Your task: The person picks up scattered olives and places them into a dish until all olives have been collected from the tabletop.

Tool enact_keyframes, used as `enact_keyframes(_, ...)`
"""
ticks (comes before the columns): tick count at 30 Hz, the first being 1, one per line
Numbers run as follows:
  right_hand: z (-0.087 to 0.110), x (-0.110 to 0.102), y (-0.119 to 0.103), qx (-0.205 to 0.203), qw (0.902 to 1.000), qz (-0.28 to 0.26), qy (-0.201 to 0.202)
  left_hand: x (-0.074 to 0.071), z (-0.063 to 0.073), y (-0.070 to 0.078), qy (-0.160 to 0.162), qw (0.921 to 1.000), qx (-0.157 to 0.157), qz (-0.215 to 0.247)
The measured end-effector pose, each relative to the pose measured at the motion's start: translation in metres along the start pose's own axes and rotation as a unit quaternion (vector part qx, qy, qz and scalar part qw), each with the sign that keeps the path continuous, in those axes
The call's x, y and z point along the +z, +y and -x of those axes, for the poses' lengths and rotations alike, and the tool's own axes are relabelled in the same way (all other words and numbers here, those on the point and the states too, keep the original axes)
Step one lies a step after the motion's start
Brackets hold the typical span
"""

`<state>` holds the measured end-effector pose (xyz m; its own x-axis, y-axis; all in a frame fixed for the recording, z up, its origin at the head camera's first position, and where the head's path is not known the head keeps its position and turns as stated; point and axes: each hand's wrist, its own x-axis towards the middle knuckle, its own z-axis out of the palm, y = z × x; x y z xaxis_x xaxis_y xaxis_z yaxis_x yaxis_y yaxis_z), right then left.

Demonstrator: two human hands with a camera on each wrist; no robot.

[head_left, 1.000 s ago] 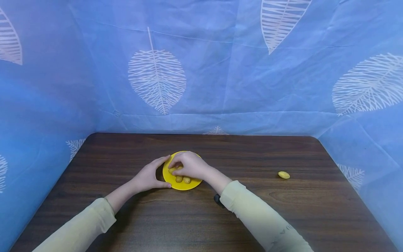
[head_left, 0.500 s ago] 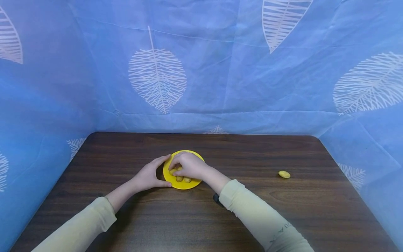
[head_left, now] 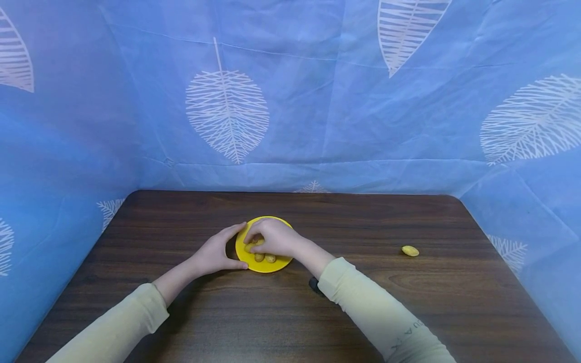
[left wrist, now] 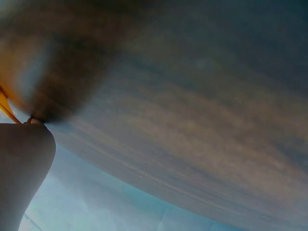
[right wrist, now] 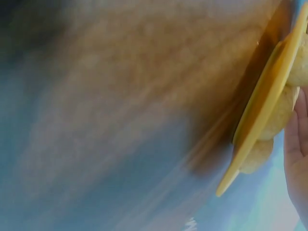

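Observation:
On the dark wooden table lies a round yellow plate (head_left: 280, 264), and my left hand (head_left: 214, 257) holds its left rim between thumb and fingers. Several small yellow-brown oval things, nut-like in look, sit in the plate; one (head_left: 270, 258) shows near its front. Reaching over the plate from the right, my right hand (head_left: 277, 238) pinches one of these ovals (head_left: 249, 247) with curled fingers and thumb, partly hiding the others. In the right wrist view, ovals (right wrist: 256, 156) stand against the tilted-looking plate (right wrist: 269, 91), close to the fingers. The left wrist view catches only a sliver of plate (left wrist: 6, 107).
A single yellow pointed oval (head_left: 410, 251) lies far off on the right side of the table (head_left: 254, 317). Blue cloth (head_left: 308, 116) with white leaf prints hangs behind and at both sides. A small black object (head_left: 314, 285) shows by the right cuff.
Both hands stay almost where they were at the plate. The right hand's fingers and wrist shift only slightly, and the ovals look unmoved.

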<state>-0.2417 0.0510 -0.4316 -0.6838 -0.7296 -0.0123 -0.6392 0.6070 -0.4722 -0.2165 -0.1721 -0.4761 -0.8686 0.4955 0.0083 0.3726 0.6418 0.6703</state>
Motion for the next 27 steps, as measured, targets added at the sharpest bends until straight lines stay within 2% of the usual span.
enact_keyframes(9, 0.013, -0.011, 0.005, 0.000, 0.9993, -0.018, 0.033, 0.000, 0.000, 0.000, -0.002, 1.0000, -0.003, -0.003)
enact_keyframes(13, 0.021, -0.017, 0.009, -0.002, 0.9989, -0.009, 0.046, 0.000, -0.001, 0.000, -0.002, 1.0000, -0.003, -0.005)
enact_keyframes(27, 0.060, -0.038, 0.026, 0.025, 0.9958, -0.020, 0.086, 0.001, -0.001, 0.001, -0.002, 0.9999, -0.015, -0.008)
